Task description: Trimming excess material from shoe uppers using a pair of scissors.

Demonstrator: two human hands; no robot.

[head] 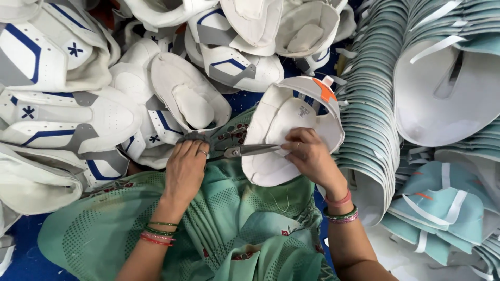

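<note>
My right hand rests on a white shoe upper with an orange tab that lies on my lap. Its fingers are closed on the end of a pair of metal snips. The dark tips of the snips point left toward my left hand. That hand pinches the grey edge of another white upper with blue trim. Both wrists wear bangles. A green patterned cloth covers my lap under both hands.
A heap of white uppers with blue and grey trim fills the left and the top. A long fanned stack of pale teal pieces runs down the right, beside more teal and white uppers. Blue floor shows at bottom left.
</note>
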